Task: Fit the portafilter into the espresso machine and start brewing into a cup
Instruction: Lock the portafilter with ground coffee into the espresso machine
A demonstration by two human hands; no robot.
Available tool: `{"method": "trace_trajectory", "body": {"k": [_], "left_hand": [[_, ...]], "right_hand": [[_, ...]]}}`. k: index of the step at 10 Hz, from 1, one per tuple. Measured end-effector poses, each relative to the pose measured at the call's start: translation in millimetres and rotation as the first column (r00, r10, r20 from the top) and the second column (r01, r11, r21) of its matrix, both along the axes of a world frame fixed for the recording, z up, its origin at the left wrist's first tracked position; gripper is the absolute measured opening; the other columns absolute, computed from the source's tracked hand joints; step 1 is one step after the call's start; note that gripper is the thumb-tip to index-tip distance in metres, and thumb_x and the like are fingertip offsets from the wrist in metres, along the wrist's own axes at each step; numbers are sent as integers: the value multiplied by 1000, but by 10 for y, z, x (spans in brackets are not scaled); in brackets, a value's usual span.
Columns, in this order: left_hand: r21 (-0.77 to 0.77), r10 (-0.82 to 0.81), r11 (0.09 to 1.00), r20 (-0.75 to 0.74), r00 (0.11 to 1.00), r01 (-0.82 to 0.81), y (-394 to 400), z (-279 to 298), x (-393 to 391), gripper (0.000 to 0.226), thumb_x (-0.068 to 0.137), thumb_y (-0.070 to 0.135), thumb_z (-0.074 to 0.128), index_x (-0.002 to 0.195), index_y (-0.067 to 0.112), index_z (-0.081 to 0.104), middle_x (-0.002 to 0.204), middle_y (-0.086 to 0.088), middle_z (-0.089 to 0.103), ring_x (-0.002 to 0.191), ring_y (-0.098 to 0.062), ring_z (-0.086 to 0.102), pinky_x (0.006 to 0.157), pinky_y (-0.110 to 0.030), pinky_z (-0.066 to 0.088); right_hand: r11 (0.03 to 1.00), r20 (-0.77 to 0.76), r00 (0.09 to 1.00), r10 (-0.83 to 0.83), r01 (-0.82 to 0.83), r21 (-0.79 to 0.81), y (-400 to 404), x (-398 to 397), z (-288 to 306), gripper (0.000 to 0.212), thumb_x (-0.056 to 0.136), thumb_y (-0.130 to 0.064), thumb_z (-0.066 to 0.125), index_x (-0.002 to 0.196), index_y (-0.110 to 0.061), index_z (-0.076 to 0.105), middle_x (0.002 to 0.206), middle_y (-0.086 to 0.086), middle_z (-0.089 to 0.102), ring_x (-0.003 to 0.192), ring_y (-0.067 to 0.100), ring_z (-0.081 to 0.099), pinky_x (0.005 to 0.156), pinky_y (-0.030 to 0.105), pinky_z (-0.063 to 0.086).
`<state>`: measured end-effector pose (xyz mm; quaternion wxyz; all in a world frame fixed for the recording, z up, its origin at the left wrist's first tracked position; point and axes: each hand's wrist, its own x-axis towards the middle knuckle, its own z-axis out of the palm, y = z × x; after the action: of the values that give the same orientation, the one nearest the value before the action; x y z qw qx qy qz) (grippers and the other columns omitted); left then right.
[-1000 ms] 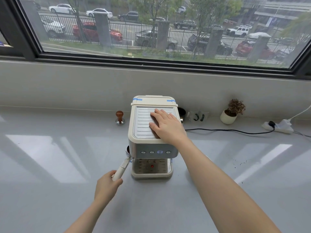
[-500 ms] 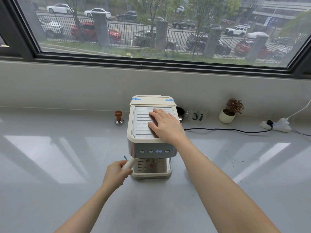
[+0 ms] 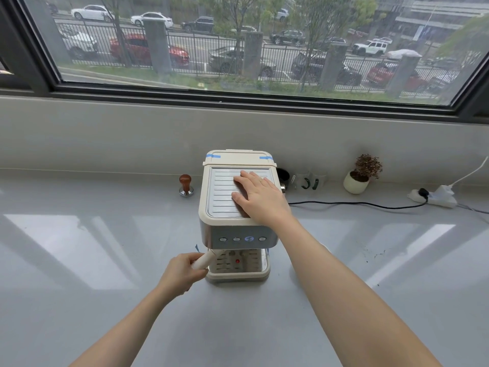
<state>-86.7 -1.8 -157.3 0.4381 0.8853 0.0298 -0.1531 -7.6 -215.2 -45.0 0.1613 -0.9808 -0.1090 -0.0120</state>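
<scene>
A cream espresso machine stands on the white counter, front panel toward me. My right hand lies flat on its ribbed top tray, fingers spread, holding nothing. My left hand is closed around the cream handle of the portafilter, which points out from under the machine's left front; the portafilter's head is hidden beneath the panel. The drip tray below holds nothing that I can see. Glass cups stand behind the machine to its right.
A wooden-knobbed tamper stands left of the machine. A small potted plant sits at the back right. A black cable runs along the counter to a white power strip. The window sill wall rises behind.
My left hand has swung the portafilter handle from the left toward the machine's front, and the head has gone under the panel. My right hand has stayed flat on top.
</scene>
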Motion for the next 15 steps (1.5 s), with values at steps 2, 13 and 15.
{"method": "trace_trajectory", "body": {"k": [2, 13, 15], "left_hand": [[-28, 1, 1000, -3, 1000, -1, 3, -55, -44, 24, 77, 14, 62, 97, 23, 73, 60, -3, 56, 39, -20, 42, 36, -24, 34], [-79, -16, 997, -16, 1000, 15, 111, 53, 164, 30, 74, 12, 65, 89, 37, 73, 52, 8, 55, 44, -19, 42, 42, -26, 36], [-79, -43, 996, -21, 999, 41, 149, 108, 205, 30, 74, 11, 65, 88, 36, 74, 51, 8, 54, 42, -18, 40, 43, -24, 33]], "right_hand": [[1000, 3, 1000, 3, -3, -3, 10, -10, 15, 53, 97, -49, 28, 147, -33, 28, 161, -12, 17, 148, 7, 9, 121, 33, 4], [1000, 13, 1000, -1, 1, -5, -1, 1, -6, 53, 96, -50, 28, 146, -33, 29, 160, -13, 19, 148, 7, 10, 121, 34, 7], [1000, 13, 1000, 1, -1, -2, 9, -9, -4, 53, 96, -50, 28, 146, -33, 29, 160, -13, 19, 148, 7, 11, 121, 34, 6]]}}
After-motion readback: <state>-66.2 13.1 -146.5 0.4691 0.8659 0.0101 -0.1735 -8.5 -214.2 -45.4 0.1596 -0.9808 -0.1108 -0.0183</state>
